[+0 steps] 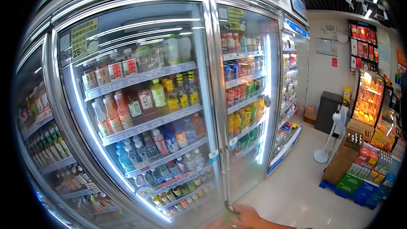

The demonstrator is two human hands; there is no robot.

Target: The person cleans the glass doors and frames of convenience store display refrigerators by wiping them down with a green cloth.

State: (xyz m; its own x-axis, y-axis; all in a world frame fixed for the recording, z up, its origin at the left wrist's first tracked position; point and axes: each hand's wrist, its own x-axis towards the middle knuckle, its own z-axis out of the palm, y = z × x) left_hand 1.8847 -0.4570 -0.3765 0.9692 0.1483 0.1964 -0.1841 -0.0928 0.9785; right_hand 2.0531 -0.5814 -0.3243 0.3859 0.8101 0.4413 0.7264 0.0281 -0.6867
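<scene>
My right hand reaches in from the bottom edge, low beside the glass door of a drinks fridge. Its fingers are curled, and a pale green thing with a dark loop shows at them; I cannot make out what it is. Just above the hand ends the long door handle. Behind the glass door, which is closed, several shelves hold bottled drinks, among them a yellow-green bottle and a blue-labelled bottle. My left hand cannot be made out.
A second glass door shows cans and bottles to the right, with an open display chiller beyond. On the pale floor stand a white fan, stacked drink boxes on a blue pallet, and a dark bin. A lit food cabinet is farther back.
</scene>
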